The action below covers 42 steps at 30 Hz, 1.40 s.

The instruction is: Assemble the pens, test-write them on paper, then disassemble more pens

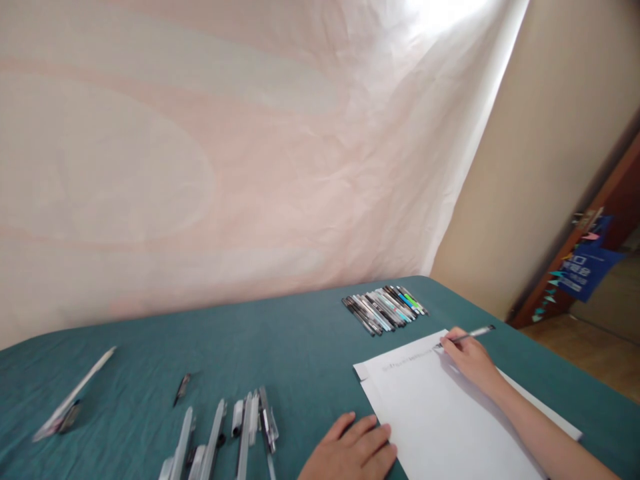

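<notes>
A pen (467, 335) is pinched in my right hand (467, 359), its tip down at the top part of the white paper (450, 420). A line of small dark marks (407, 359) runs along the paper's upper edge, ending near the pen tip. My left hand (353, 450) lies flat with fingers spread, its fingertips at the paper's left edge. The marks are too small to read.
Beyond the paper lies a row of several pens (385, 310). Left of my left hand are several clear pen parts and caps (220, 433). A small dark piece (182, 389) and a whitish pen barrel (77, 393) lie farther left. Cloth (225, 167) hangs behind the green table (280, 347).
</notes>
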Each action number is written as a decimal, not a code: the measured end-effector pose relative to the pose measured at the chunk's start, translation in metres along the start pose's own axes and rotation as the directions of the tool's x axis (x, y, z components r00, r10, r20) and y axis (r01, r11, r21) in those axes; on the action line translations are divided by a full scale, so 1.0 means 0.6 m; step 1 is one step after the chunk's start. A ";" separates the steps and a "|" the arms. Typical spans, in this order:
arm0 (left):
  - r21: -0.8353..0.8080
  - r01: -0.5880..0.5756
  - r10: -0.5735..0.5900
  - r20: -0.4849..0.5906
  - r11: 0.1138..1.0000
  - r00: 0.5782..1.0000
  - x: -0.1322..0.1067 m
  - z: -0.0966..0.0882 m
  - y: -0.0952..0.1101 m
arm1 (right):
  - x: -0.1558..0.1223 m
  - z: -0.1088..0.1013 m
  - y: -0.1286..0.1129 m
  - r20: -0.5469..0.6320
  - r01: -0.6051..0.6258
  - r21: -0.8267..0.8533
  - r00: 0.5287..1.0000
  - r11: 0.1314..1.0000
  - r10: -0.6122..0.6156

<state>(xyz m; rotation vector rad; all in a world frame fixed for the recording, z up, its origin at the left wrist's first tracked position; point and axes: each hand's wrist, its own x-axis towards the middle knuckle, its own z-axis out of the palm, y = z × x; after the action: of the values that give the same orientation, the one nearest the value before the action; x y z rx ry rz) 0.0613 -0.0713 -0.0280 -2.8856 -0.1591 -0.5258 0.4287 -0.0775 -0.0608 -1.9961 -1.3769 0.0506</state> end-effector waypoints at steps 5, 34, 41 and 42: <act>-0.011 0.002 -0.002 0.002 1.000 1.000 0.002 -0.004 0.000 | 0.002 0.001 0.002 -0.002 0.029 0.019 1.000 0.999 -0.029; -0.029 0.015 -0.015 -0.010 0.999 1.000 0.000 0.002 0.000 | -0.001 -0.001 0.001 -0.006 0.010 0.017 1.000 1.000 -0.009; -0.019 0.008 -0.008 0.012 1.000 1.000 0.001 -0.005 0.000 | 0.001 0.005 0.008 -0.058 -0.017 0.000 0.998 1.000 0.017; -0.024 0.007 -0.007 0.014 1.000 1.000 0.000 -0.004 -0.001 | 0.000 0.005 0.008 -0.057 -0.027 0.017 0.998 1.000 0.028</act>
<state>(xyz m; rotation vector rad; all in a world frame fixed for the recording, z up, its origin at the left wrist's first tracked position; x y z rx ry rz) 0.0606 -0.0715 -0.0259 -2.9136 -0.1665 -0.5118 0.4314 -0.0768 -0.0655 -1.9881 -1.3093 0.0162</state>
